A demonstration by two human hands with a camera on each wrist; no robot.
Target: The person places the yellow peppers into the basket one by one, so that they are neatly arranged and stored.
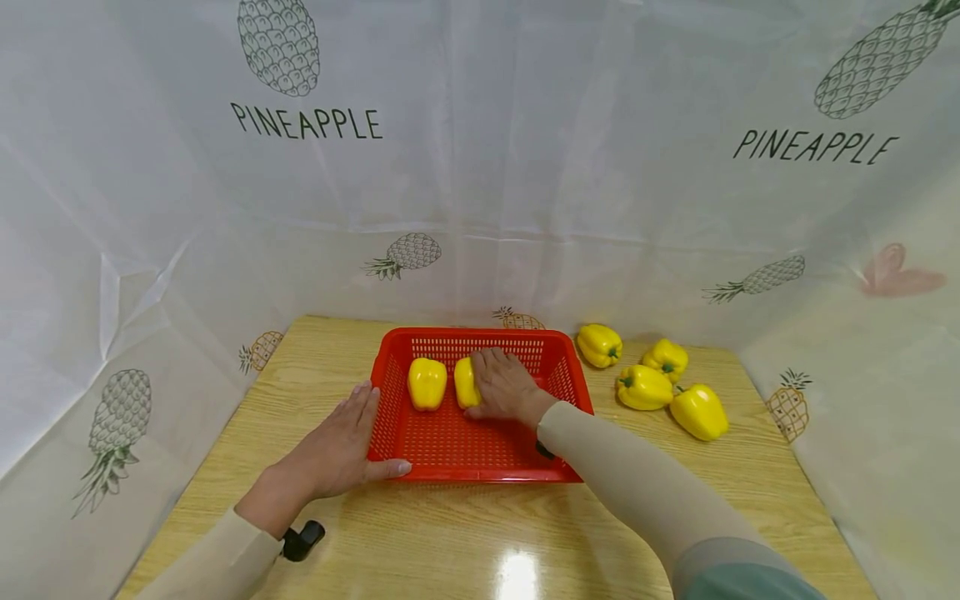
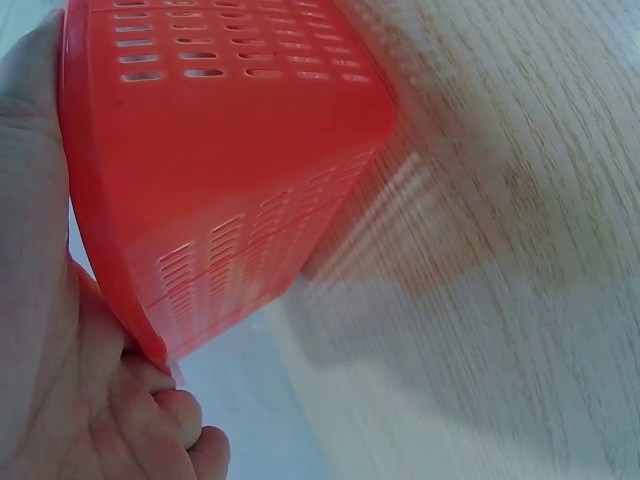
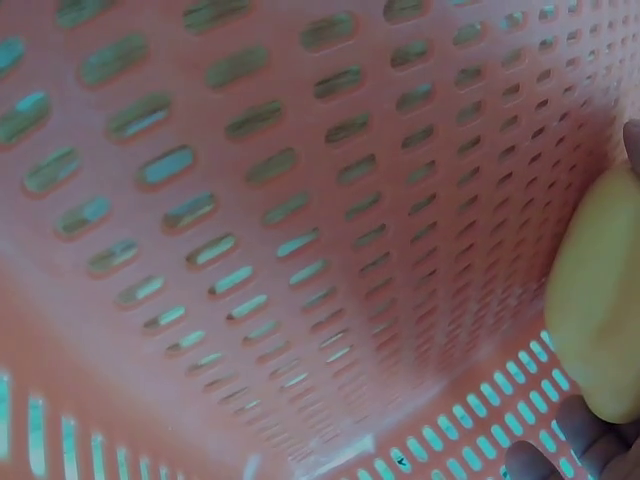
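A red perforated plastic basket [image 1: 480, 477] sits on the table. My left hand [image 1: 330, 446] rests at its front left corner, fingers extended along the left rim and thumb laid across the front rim. From below, the left wrist view shows the fingertips [image 2: 180, 415] touching the basket rim. My right hand [image 1: 510, 387] reaches inside and grips a yellow bell pepper [image 1: 465, 385] from its right side. The right wrist view shows that pepper [image 3: 600, 290] between thumb and fingers, partly cut off. Left of it, another yellow bell pepper [image 1: 427, 385] stands in the basket.
Several yellow bell peppers [image 1: 645, 387] lie on the wooden table [image 1: 450, 542] to the basket's right, one near its back right corner. A white sheet [image 1: 510, 183] printed with pineapples hangs behind the table and along its sides.
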